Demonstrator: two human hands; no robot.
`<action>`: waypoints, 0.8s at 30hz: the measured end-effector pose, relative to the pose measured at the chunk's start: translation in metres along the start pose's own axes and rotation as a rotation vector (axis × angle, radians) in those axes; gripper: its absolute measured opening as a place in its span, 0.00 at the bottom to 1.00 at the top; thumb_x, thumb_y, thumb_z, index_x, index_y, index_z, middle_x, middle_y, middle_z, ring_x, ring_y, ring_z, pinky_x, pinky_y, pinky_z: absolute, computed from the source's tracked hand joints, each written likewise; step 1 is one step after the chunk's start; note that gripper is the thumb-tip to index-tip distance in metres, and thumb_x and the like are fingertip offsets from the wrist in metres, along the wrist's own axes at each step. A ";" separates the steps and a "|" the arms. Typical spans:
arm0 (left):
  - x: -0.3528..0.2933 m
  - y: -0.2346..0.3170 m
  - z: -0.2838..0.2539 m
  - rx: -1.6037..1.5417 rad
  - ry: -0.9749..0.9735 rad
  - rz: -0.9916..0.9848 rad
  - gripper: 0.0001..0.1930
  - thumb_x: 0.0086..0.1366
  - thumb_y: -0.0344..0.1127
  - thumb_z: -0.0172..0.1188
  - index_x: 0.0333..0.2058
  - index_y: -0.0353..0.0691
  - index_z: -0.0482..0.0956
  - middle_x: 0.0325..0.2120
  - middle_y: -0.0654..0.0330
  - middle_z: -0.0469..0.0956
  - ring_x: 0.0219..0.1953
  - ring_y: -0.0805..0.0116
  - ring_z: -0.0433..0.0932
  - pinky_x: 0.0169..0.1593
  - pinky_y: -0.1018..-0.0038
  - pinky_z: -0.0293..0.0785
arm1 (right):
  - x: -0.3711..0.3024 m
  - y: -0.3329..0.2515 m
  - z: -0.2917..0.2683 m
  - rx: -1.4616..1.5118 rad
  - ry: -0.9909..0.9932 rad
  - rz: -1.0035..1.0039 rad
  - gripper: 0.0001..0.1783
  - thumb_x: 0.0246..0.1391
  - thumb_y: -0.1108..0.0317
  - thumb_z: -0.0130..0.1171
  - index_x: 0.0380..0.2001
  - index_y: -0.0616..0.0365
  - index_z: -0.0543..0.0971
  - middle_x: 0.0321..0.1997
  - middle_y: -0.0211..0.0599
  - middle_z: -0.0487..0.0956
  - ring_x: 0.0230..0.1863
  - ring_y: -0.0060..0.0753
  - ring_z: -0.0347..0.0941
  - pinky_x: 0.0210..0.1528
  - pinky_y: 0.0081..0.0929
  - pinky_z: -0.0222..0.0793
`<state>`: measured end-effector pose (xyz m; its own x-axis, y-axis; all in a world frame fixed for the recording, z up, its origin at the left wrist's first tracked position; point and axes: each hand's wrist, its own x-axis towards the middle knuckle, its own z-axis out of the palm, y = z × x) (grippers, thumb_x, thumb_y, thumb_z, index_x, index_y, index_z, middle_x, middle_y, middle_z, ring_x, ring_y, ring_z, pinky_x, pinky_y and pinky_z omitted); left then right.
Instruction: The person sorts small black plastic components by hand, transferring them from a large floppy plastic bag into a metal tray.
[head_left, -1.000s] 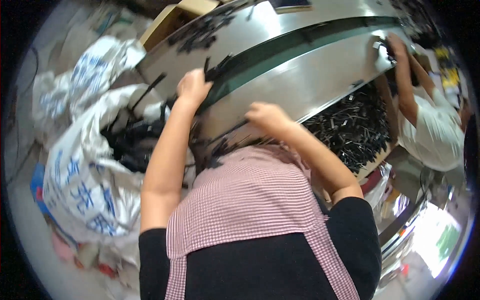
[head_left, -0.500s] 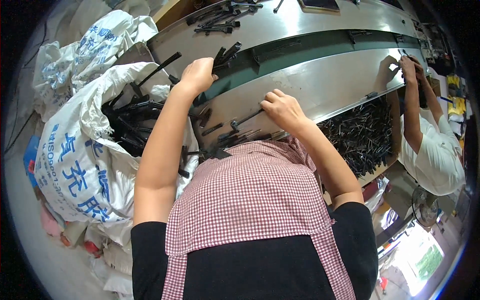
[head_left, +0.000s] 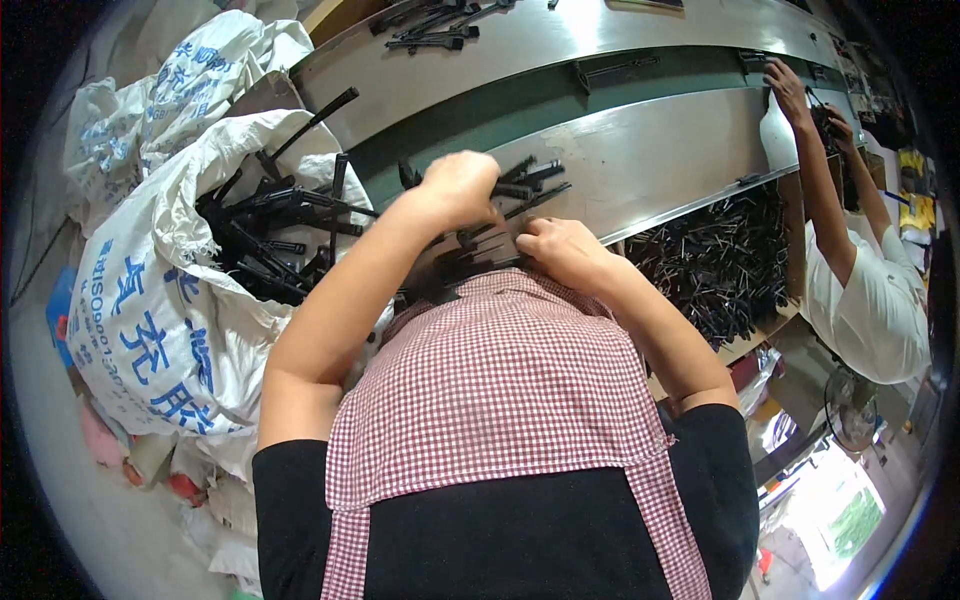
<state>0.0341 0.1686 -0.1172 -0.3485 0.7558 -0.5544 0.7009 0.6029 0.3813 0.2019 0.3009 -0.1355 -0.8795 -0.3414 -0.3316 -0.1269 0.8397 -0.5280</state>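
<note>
My left hand (head_left: 460,190) is closed round a bunch of black stick-like plastic parts (head_left: 535,178) with blocky ends, held above the near metal ledge and somewhat blurred. Just right of it and closer to me, my right hand (head_left: 565,248) has its fingers curled together at the ledge, by the apron; what is in them is hidden. More dark, thin pieces (head_left: 470,250) lie under and between the hands, partly covered by them. A white woven sack (head_left: 150,330) full of long black parts (head_left: 275,225) stands at my left.
A green belt (head_left: 690,75) runs between two metal ledges, carrying several black parts. More black parts (head_left: 430,38) lie on the far ledge (head_left: 540,45). Right of my apron sits a box heaped with small black pieces (head_left: 715,265). A co-worker (head_left: 860,290) reaches over the belt at right.
My left hand has moved right and nearer with the black parts, from over the belt to beside my right hand. My right hand has lowered slightly. The co-worker's hands have shifted and spread apart.
</note>
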 end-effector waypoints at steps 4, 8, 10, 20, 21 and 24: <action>-0.009 0.008 0.018 -0.020 -0.076 0.053 0.20 0.40 0.40 0.73 0.32 0.36 0.82 0.33 0.46 0.81 0.40 0.48 0.80 0.44 0.59 0.77 | -0.016 0.008 0.001 -0.166 0.107 -0.018 0.07 0.50 0.70 0.52 0.31 0.59 0.77 0.35 0.45 0.75 0.38 0.47 0.77 0.38 0.39 0.75; -0.007 0.000 0.017 -0.068 0.020 0.014 0.16 0.43 0.39 0.68 0.32 0.36 0.82 0.32 0.44 0.80 0.39 0.47 0.79 0.44 0.57 0.76 | -0.029 0.044 -0.020 -0.132 0.227 0.075 0.03 0.48 0.71 0.53 0.27 0.59 0.73 0.32 0.42 0.75 0.34 0.44 0.77 0.36 0.37 0.76; -0.002 -0.009 0.005 -0.038 0.110 -0.008 0.15 0.44 0.38 0.67 0.31 0.36 0.82 0.32 0.45 0.79 0.40 0.46 0.78 0.44 0.56 0.75 | -0.034 0.088 -0.035 -0.220 0.467 0.118 0.08 0.44 0.72 0.60 0.29 0.56 0.72 0.29 0.39 0.74 0.33 0.45 0.75 0.33 0.38 0.73; 0.044 -0.039 -0.016 0.193 0.346 -0.266 0.03 0.54 0.28 0.59 0.28 0.37 0.80 0.30 0.47 0.81 0.37 0.47 0.81 0.42 0.58 0.78 | 0.006 0.289 -0.159 -0.660 0.677 0.516 0.07 0.53 0.74 0.50 0.31 0.52 0.77 0.36 0.40 0.77 0.40 0.46 0.78 0.42 0.38 0.77; 0.052 -0.042 -0.009 0.189 0.381 -0.301 0.03 0.55 0.28 0.57 0.28 0.38 0.80 0.30 0.48 0.81 0.37 0.47 0.81 0.41 0.58 0.78 | 0.008 0.301 -0.158 -0.658 0.636 0.580 0.08 0.54 0.74 0.50 0.33 0.52 0.78 0.38 0.40 0.78 0.42 0.46 0.78 0.44 0.37 0.76; 0.056 -0.036 -0.010 0.175 0.415 -0.332 0.03 0.57 0.29 0.56 0.30 0.40 0.78 0.30 0.48 0.81 0.37 0.47 0.81 0.41 0.57 0.77 | 0.007 0.328 -0.129 -0.426 0.876 0.582 0.11 0.55 0.73 0.50 0.38 0.51 0.80 0.43 0.39 0.79 0.44 0.46 0.77 0.45 0.38 0.76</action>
<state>-0.0168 0.1921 -0.1549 -0.7593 0.5912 -0.2720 0.5923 0.8010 0.0877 0.0947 0.6284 -0.2103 -0.8528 0.4201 0.3102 0.4077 0.9068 -0.1075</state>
